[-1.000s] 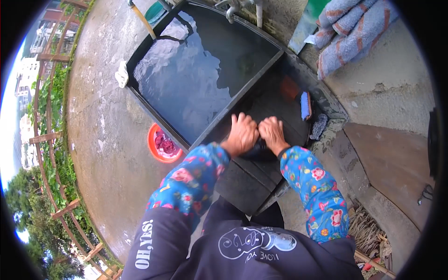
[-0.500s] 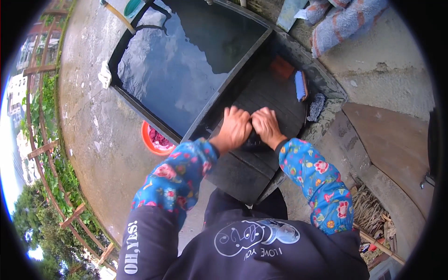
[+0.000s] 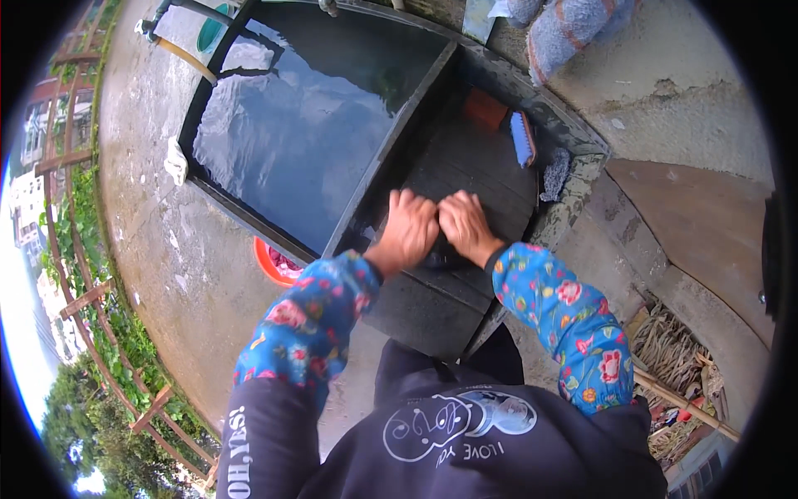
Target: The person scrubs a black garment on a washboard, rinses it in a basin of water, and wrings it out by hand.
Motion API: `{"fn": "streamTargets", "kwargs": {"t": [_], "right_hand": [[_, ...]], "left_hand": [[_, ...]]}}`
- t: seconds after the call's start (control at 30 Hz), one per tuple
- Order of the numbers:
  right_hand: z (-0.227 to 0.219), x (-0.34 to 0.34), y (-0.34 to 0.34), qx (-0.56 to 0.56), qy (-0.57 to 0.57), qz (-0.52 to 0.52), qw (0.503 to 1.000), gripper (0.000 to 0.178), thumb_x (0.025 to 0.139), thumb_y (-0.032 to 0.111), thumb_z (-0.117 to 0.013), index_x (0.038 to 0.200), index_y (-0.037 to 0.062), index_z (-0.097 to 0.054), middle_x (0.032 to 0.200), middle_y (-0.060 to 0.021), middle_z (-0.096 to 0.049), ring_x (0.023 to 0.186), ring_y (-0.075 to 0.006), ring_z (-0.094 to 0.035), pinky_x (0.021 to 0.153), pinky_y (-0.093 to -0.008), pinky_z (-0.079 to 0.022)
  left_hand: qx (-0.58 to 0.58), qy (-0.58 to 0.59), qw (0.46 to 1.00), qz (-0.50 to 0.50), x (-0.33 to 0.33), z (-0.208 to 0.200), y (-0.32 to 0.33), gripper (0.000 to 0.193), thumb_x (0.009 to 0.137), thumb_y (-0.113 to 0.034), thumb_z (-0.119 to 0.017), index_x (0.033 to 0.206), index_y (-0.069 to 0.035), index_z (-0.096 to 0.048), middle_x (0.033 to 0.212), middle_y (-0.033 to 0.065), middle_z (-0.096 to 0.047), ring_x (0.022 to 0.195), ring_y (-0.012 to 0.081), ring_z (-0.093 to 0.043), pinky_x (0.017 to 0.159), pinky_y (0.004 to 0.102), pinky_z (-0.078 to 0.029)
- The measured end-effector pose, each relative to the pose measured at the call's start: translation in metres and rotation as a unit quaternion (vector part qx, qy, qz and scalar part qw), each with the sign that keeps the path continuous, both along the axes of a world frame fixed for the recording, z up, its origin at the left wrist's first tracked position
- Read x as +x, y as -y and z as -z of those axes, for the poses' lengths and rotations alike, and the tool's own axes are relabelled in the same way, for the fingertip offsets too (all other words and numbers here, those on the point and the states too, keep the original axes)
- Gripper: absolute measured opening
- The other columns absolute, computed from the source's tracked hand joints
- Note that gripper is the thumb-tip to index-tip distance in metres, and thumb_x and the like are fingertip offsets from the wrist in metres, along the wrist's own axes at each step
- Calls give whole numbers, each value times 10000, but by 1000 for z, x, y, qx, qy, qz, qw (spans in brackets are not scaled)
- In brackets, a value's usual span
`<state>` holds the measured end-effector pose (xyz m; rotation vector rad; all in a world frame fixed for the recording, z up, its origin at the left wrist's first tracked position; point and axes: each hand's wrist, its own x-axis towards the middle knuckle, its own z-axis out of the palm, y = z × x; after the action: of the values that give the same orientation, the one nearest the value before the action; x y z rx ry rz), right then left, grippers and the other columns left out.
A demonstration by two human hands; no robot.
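Over a dark, sloping washing slab (image 3: pixel 416 312), my left hand (image 3: pixel 407 229) and my right hand (image 3: pixel 467 226) are side by side, knuckles up, fingers curled in. Between and under them shows part of a dark, wet-looking bundle (image 3: pixel 440 256); my hands hide most of it, so its kind is unclear. Both fists seem closed on it. Beyond my right hand, a scrubbing brush (image 3: pixel 522 139) with blue bristles leans at the slab's far right corner. Beside it is a grey, curly scouring pad (image 3: pixel 554 175). A reddish-brown flat piece (image 3: pixel 485 111) lies at the slab's far end.
A water-filled basin (image 3: pixel 386 145) adjoins the slab on the left. An orange tub (image 3: pixel 266 259) with pink cloth stands on the ground below it. A white rag (image 3: pixel 175 161) hangs on its corner. Striped towels (image 3: pixel 573 37) lie at the far right; a pole (image 3: pixel 686 405) leans at the near right.
The whole view has shifted a little to the left and up. My hands have moved slightly apart from each other and stay over the slab, still curled.
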<state>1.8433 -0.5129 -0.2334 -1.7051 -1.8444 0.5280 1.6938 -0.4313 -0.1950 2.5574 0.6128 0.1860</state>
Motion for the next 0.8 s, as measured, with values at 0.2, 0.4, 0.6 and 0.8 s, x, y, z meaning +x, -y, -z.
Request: {"fn": "streamTargets", "kwargs": {"t": [0.2, 0.4, 0.6, 0.8], "right_hand": [[-10, -1, 7, -219, -89, 82, 968, 327, 929, 354, -462, 1124, 131, -600, 1226, -64, -575, 1115, -289, -502, 929, -476, -397], [-52, -39, 82, 43, -114, 17, 992, 255, 830, 285, -574, 998, 103, -637, 1078, -76, -606, 1029, -271, -528, 867, -426, -400], [8, 11, -26, -45, 101, 1, 994, 150, 860, 184, -508, 848, 107, -636, 915, -62, -626, 877, -266, -566, 761, -400, -440], [-45, -21, 41, -73, -129, 80, 986, 259, 885, 297, -544, 1044, 115, -637, 1122, -57, -614, 1070, -261, -550, 896, -404, -414]], "left_hand": [[-21, -86, 967, -241, 4, -9, 30, 266, 890, -288, -519, 1042, -92, -616, 1156, 135, -524, 1127, 375, -418, 896, 545, -317], [-18, 121, 980, -154, -47, -33, 102, 159, 742, -94, -572, 889, -35, -567, 954, 148, -547, 947, 359, -482, 837, 456, -383], [60, -38, 988, -134, 17, 8, -17, 198, 809, -188, -497, 934, -50, -565, 1037, 134, -540, 999, 329, -466, 820, 463, -358], [-35, -6, 953, -300, -17, -34, 78, 232, 842, -247, -552, 1013, -105, -619, 1184, 118, -538, 1135, 382, -433, 902, 508, -327]]}}
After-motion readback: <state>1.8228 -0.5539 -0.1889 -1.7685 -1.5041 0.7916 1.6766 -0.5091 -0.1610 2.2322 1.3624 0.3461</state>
